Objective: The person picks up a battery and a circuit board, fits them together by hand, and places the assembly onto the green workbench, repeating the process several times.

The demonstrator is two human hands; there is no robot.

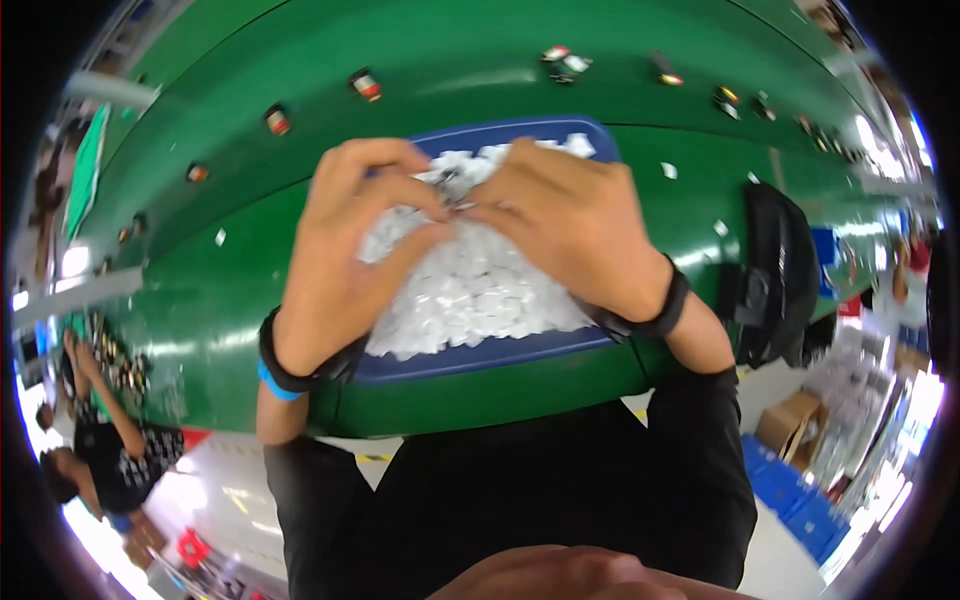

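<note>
Both my hands meet above a blue tray [470, 360] that is heaped with small white pieces [480, 290], which look like little packets or bags. Between the fingertips is a small grey-and-black piece [450, 185], blurred and partly covered, so its kind does not show. My left hand [350, 245] pinches it from the left with thumb and forefinger. From the right, my right hand [580, 220] has its fingers closed on the same piece. Each wrist wears a black band, and the left one also has a blue band.
Small dark items with red and yellow parts [367, 85] lie spaced out along the green bench [220, 270] beyond the tray. Loose white bits [669, 171] are scattered nearby. A black bag-like object [775, 270] stands at the right. Another person [110, 455] works at the far left.
</note>
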